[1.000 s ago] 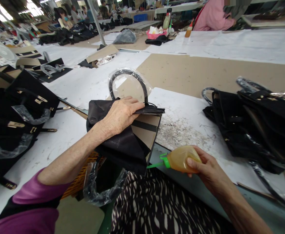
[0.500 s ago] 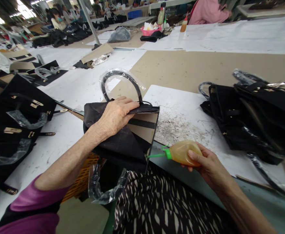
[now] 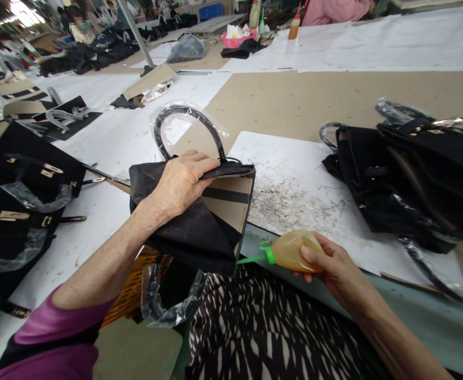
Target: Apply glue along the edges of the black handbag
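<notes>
A black handbag lies across the table's front edge, its beige-lined side turned to the right. My left hand presses over its upper edge, fingers curled on the fabric below a plastic-wrapped handle. A second wrapped handle hangs down below the table edge. In my right hand is a squeeze bottle of amber liquid, held on its side. Its green nozzle points left, with the tip at the bag's right edge near the lower corner. Whether liquid comes out cannot be seen.
Black handbags lie on the left, more bags on the right. Dark thread scraps litter the white sheet. An orange basket stands below the table. Farther back are a pink basket, another amber bottle and co-workers.
The nozzle tip has slid down the bag's right edge, closer to the lower corner. My left hand keeps its place on the bag. The whole view has shifted slightly.
</notes>
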`<state>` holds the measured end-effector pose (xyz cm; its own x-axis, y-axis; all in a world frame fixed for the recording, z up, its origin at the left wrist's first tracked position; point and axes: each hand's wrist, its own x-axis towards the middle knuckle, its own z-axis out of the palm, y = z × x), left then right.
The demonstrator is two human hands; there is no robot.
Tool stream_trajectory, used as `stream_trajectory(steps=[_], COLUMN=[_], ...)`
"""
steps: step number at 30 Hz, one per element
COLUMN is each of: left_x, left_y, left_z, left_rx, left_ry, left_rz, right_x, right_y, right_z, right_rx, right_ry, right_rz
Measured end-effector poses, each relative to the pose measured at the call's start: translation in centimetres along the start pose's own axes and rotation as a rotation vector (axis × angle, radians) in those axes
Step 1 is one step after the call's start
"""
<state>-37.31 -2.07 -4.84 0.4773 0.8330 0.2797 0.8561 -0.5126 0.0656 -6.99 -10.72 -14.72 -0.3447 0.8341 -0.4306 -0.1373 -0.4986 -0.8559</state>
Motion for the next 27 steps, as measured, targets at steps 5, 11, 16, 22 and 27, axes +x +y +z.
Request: stream_trajectory(steps=[5,11,16,22,27], left_x=[0.2,0.4,0.5,0.5,0.5], left_y=[0.2,0.3,0.1,0.0,0.0], left_z=[-0.1,-0.3,-0.3,-0.5,-0.4], left_rx=[-0.023,-0.023,-0.028,-0.029,-0.035], left_ry=[-0.008,-0.023,-0.016,-0.008,-0.027], left_rz=[-0.027,-0.031,-0.006,-0.002,-0.054], right_x=[-0.4,-1.2,-1.1,1.5,3.7], right_y=[0.7,0.5,-1.3,-3.3,-5.0], right_z=[0.0,0.1,0.4,0.9,0.8], right_rx=[-0.019,-0.116,-0.321,-0.568,-0.819], right_ry=[-0.036,-0.019,0.19,0.302,0.348], right_rz=[0.011,-0.037,-0.212,-0.538,-0.778])
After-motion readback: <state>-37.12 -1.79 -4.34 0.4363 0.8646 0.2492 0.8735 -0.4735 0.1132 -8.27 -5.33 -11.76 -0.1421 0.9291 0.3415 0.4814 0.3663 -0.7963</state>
